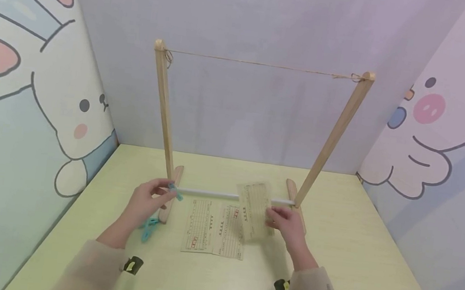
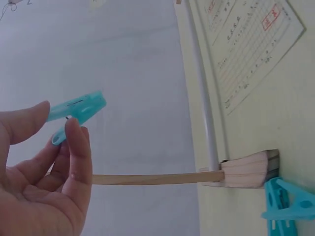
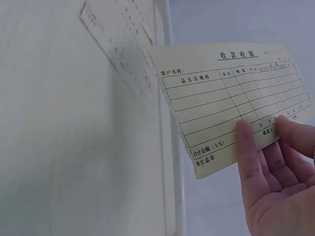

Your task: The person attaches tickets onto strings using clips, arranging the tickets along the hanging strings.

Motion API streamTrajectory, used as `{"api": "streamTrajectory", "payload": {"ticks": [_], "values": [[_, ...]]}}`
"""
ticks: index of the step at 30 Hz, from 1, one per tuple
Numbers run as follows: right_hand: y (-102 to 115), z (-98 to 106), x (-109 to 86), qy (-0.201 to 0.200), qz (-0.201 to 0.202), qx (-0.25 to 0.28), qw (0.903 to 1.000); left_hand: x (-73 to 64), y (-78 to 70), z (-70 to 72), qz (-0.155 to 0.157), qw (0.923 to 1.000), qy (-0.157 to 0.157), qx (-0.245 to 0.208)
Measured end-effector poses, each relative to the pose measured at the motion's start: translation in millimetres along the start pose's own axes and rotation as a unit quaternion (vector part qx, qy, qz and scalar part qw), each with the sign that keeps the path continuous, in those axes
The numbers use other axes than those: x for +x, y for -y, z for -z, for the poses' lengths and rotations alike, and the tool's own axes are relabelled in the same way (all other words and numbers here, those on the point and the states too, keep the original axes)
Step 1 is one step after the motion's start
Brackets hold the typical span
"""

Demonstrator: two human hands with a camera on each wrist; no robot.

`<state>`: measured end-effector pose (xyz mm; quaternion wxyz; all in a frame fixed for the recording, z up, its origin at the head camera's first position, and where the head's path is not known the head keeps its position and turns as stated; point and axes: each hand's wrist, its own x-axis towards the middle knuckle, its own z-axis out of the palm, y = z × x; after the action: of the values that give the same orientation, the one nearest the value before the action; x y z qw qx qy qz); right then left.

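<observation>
My left hand (image 1: 145, 204) pinches a teal plastic clothespin (image 1: 176, 192) between thumb and fingers, beside the foot of a wooden stand's left post. In the left wrist view the clothespin (image 2: 83, 109) points up and away from the hand. My right hand (image 1: 289, 225) holds a printed receipt slip (image 1: 256, 210) by its edge, raised over the table. Black table lines and Chinese print show on the slip (image 3: 216, 113) in the right wrist view. Two more receipt slips, a left one (image 1: 199, 229) and a right one (image 1: 228, 239), lie side by side below, each with a red stamp.
Between the left post (image 1: 163, 104) and right post (image 1: 338, 128) of the stand, a thin twine (image 1: 258, 63) is tied across the top. A white rod (image 1: 210, 193) joins the feet. More teal clothespins (image 1: 148, 229) lie by the left foot. Walls enclose the table's back and sides.
</observation>
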<state>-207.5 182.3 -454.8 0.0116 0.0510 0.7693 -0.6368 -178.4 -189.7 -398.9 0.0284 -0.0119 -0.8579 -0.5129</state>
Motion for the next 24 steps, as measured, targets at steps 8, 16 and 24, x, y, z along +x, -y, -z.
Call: {"api": "streamTrajectory", "payload": {"ticks": [8,16,24], "values": [[34.7,-5.6,4.4,0.007,0.011,-0.023,0.9997,11.3,-29.7,14.9,-0.064,0.9975,-0.025,-0.019],[66.9,-12.9,14.1,0.036,0.058,0.000,0.9977,24.8,-70.5,34.7,-0.099,0.9916,-0.061,-0.058],[94.9,-20.0,20.0,0.041,0.072,0.043,0.9956,38.7,-99.3,46.4,-0.139,0.9791,-0.091,-0.117]]}}
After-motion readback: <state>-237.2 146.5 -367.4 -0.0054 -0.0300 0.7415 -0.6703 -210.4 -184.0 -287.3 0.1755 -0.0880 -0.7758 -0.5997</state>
